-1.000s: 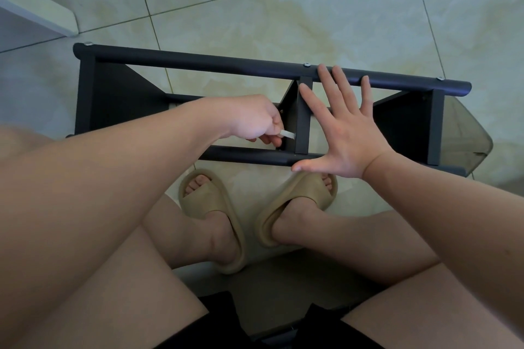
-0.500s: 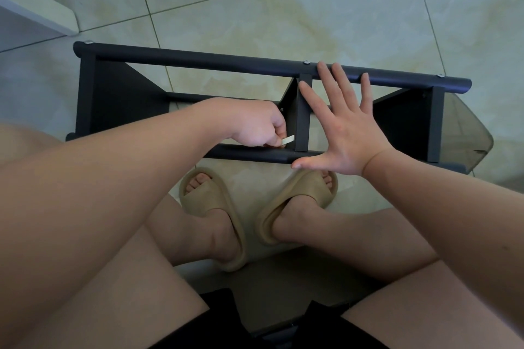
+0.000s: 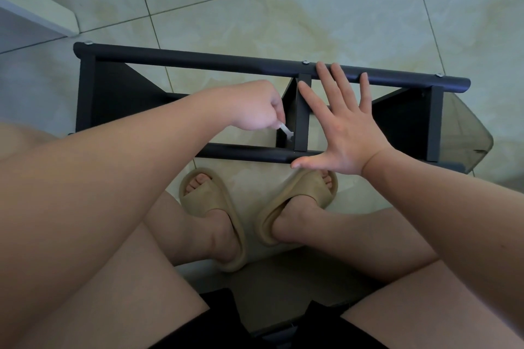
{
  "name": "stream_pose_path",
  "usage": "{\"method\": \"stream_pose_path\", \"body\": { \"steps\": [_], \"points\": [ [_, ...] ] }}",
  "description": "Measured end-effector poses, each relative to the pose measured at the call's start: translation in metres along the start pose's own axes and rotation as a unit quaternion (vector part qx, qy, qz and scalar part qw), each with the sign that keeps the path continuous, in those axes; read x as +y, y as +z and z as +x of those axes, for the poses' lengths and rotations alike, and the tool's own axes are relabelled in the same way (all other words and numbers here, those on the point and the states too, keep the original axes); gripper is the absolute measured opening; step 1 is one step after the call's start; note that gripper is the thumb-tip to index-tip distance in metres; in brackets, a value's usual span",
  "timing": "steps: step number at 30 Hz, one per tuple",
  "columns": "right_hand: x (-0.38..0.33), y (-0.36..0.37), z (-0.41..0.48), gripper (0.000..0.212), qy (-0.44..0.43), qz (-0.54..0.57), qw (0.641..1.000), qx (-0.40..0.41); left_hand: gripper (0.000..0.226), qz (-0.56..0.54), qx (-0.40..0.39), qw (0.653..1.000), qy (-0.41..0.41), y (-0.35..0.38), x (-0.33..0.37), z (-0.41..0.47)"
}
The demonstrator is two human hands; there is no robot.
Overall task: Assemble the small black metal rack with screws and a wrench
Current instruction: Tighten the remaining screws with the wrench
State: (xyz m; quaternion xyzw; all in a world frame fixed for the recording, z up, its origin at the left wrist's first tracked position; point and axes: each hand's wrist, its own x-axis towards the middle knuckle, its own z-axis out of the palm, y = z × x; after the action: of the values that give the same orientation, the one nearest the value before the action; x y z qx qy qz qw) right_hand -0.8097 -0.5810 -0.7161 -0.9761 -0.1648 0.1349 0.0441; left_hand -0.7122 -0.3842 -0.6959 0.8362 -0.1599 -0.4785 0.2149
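The black metal rack (image 3: pixel 198 61) stands on the tiled floor in front of my feet, with two long tubes joined by upright panels. Silver screw heads (image 3: pixel 305 62) show on the far tube. My left hand (image 3: pixel 255 109) grips a small silver wrench (image 3: pixel 285 132), whose head sits at the foot of the middle panel (image 3: pixel 301 113), just above the near tube (image 3: pixel 241 151). My right hand (image 3: pixel 340 127) is spread flat, fingers apart, pressing on the rack to the right of the middle panel, thumb on the near tube and fingertips on the far tube.
My two feet in tan slippers (image 3: pixel 215 207) rest on the floor under the near tube. A translucent grey plastic piece (image 3: pixel 465 133) sits at the rack's right end. A white ledge (image 3: pixel 37 5) runs along the far left.
My left hand has swung the wrench: its handle pointed right before and now angles down-right, with the hand raised. My right hand and the rack have stayed still.
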Motion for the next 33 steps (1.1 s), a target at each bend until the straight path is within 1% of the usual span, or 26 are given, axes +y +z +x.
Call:
{"method": "stream_pose_path", "body": {
  "steps": [2,4,5,8,10,12,16,19,24,28,33],
  "points": [
    [0.000,0.000,0.000,0.129,-0.001,0.001,1.000,0.002,0.018,-0.128,0.007,0.991,-0.025,0.003,0.003,0.000],
    [0.000,0.000,0.000,0.129,-0.001,0.002,1.000,0.003,0.008,-0.250,0.001,0.966,-0.071,0.008,0.007,0.000],
    [0.000,0.000,0.000,0.129,-0.002,0.002,1.000,0.003,0.004,-0.290,0.001,0.953,-0.093,0.010,0.009,-0.001],
    [0.000,0.000,0.000,0.129,-0.003,0.003,1.000,0.003,0.005,-0.334,0.047,0.931,-0.137,0.016,0.012,0.000],
    [0.000,0.000,0.000,0.128,-0.002,0.003,1.000,0.003,0.010,-0.360,0.078,0.918,-0.147,0.020,0.012,0.000],
    [0.000,0.000,0.000,0.128,-0.002,0.004,1.000,0.002,0.014,-0.389,0.092,0.905,-0.148,0.023,0.013,-0.001],
    [0.000,0.000,0.000,0.128,-0.001,0.000,1.000,-0.002,0.005,-0.415,0.100,0.890,-0.159,0.025,0.017,-0.002],
    [0.000,0.000,0.000,0.129,0.000,-0.001,1.000,-0.002,0.006,-0.424,0.086,0.885,-0.170,0.023,0.017,-0.001],
    [0.001,0.000,0.000,0.128,-0.002,0.000,1.000,-0.001,0.007,-0.407,0.065,0.894,-0.174,0.025,0.018,-0.001],
    [0.001,0.000,0.001,0.129,0.000,-0.003,1.000,-0.005,0.012,-0.382,0.050,0.904,-0.188,0.025,0.019,-0.003],
    [0.001,0.000,0.001,0.129,0.000,0.005,1.000,-0.002,0.010,-0.387,0.049,0.901,-0.187,0.024,0.019,-0.003]
  ]
}}
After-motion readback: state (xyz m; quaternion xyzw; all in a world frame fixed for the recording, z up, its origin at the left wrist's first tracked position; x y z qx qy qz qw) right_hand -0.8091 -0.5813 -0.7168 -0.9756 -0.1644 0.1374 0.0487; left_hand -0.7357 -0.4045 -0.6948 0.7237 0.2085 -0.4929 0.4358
